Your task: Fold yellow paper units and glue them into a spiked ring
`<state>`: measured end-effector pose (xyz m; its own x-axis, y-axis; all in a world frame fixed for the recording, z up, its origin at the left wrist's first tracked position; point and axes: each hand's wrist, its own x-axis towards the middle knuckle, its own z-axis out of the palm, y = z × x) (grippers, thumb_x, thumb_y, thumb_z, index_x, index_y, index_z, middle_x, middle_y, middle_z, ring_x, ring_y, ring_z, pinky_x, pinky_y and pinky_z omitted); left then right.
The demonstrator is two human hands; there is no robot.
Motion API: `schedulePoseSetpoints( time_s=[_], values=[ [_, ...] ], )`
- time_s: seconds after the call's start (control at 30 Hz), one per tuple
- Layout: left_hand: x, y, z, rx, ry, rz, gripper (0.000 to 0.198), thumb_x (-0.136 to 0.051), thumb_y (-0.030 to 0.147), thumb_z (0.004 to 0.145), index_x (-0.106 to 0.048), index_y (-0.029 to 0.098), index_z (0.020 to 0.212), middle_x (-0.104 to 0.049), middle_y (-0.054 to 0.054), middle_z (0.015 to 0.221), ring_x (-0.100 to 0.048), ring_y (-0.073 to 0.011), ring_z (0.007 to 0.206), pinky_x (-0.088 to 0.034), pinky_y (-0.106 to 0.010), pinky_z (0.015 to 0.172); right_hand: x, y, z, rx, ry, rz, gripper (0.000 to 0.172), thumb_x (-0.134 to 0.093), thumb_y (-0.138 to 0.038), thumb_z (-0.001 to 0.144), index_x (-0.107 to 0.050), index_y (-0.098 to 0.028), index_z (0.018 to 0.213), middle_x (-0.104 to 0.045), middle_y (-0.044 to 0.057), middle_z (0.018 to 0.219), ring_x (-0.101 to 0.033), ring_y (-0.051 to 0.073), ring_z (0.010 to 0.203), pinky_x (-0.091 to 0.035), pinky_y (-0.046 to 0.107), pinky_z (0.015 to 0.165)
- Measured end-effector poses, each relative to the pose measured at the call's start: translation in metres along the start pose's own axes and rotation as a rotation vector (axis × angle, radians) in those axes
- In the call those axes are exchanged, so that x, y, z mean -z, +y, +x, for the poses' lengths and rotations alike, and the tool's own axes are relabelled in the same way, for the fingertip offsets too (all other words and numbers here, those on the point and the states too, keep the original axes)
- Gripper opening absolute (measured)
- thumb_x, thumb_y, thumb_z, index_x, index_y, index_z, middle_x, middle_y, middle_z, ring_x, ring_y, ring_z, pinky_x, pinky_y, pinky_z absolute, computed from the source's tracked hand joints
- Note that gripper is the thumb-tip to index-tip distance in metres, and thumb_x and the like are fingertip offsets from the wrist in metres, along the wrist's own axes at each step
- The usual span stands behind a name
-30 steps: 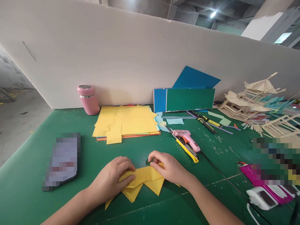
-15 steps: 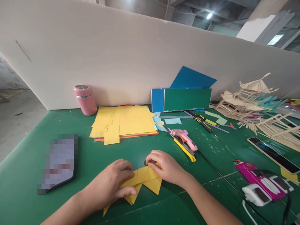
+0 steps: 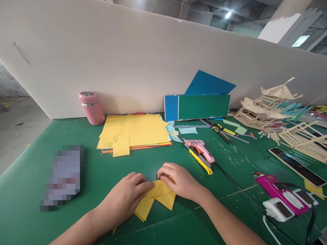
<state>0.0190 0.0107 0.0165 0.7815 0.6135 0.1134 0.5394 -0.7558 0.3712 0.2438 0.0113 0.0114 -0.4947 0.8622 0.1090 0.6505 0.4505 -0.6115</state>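
Folded yellow paper [image 3: 145, 206] lies on the green table in front of me, with pointed corners facing me. My left hand [image 3: 127, 192] is closed over its left part, fingers together and fingertips on the upper fold; the thumb is mostly hidden. At the right end, my right hand [image 3: 180, 178] pinches the paper's upper edge between thumb and curled fingers. A small dark round thing peeks out beside the right fingertips, too covered to name. Beyond the hands lies a stack of yellow paper sheets [image 3: 145, 131], with other colours underneath.
A pink glue gun [image 3: 200, 148] and a yellow utility knife [image 3: 201, 163] lie right of centre. Its cord runs toward a magenta power strip [image 3: 283, 194]. Stick models [image 3: 265, 109] stand far right. A pink flask [image 3: 92, 107] and a blurred-out flat object [image 3: 65, 173] are on the left.
My left hand's fingers have slid right along the upper fold, and its thumb has gone from the paper's front face to mostly out of sight. The right hand keeps its pinch.
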Motion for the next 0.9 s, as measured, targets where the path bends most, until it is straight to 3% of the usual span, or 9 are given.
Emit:
schedulePoseSetpoints(
  time_s=[0.33,0.53,0.73,0.83,0.9],
  values=[
    [-0.003,0.005,-0.001,-0.107,0.004,0.125,0.034,-0.036,0.008,0.091,-0.057,0.023,0.113,-0.060,-0.008,0.113,-0.055,-0.0220,0.091,-0.049,-0.034,0.077,-0.001,0.000,0.000,0.003,0.005,0.002,0.020,-0.045,-0.006,0.087,-0.057,-0.021,0.084,-0.062,0.003,0.086,-0.057,0.018,0.082,-0.044,0.029,0.070],
    [-0.007,0.012,-0.003,-0.050,-0.048,0.113,0.043,-0.034,-0.004,0.082,-0.054,0.021,0.111,-0.061,-0.006,0.104,-0.057,-0.0182,0.080,-0.050,-0.028,0.068,0.000,0.001,0.000,-0.006,0.010,0.006,0.021,-0.045,-0.005,0.087,-0.058,-0.021,0.083,-0.062,0.003,0.085,-0.057,0.018,0.082,-0.043,0.029,0.069],
    [0.001,0.018,0.001,0.015,-0.082,0.023,0.017,-0.047,0.018,0.091,-0.059,0.022,0.102,-0.061,-0.005,0.105,-0.060,-0.0191,0.086,-0.052,-0.030,0.075,0.000,0.001,-0.001,-0.029,0.026,0.058,0.019,-0.047,-0.007,0.086,-0.059,-0.021,0.082,-0.061,0.003,0.083,-0.057,0.018,0.081,-0.044,0.028,0.069],
    [0.000,0.019,0.002,0.028,-0.080,0.020,0.019,-0.044,0.016,0.093,-0.060,0.022,0.103,-0.062,-0.004,0.104,-0.060,-0.0186,0.086,-0.052,-0.030,0.076,0.007,0.005,-0.001,-0.061,0.088,0.199,0.012,-0.050,-0.016,0.087,-0.060,-0.022,0.087,-0.061,0.003,0.085,-0.058,0.017,0.079,-0.045,0.026,0.066],
    [-0.003,0.019,0.003,0.015,-0.046,0.051,0.022,-0.039,0.017,0.095,-0.060,0.022,0.101,-0.064,-0.004,0.101,-0.061,-0.0183,0.083,-0.052,-0.030,0.074,0.018,0.014,-0.002,-0.098,0.221,0.228,0.012,-0.049,-0.027,0.089,-0.060,-0.022,0.089,-0.061,0.004,0.089,-0.059,0.018,0.081,-0.046,0.027,0.066]
  ],
)
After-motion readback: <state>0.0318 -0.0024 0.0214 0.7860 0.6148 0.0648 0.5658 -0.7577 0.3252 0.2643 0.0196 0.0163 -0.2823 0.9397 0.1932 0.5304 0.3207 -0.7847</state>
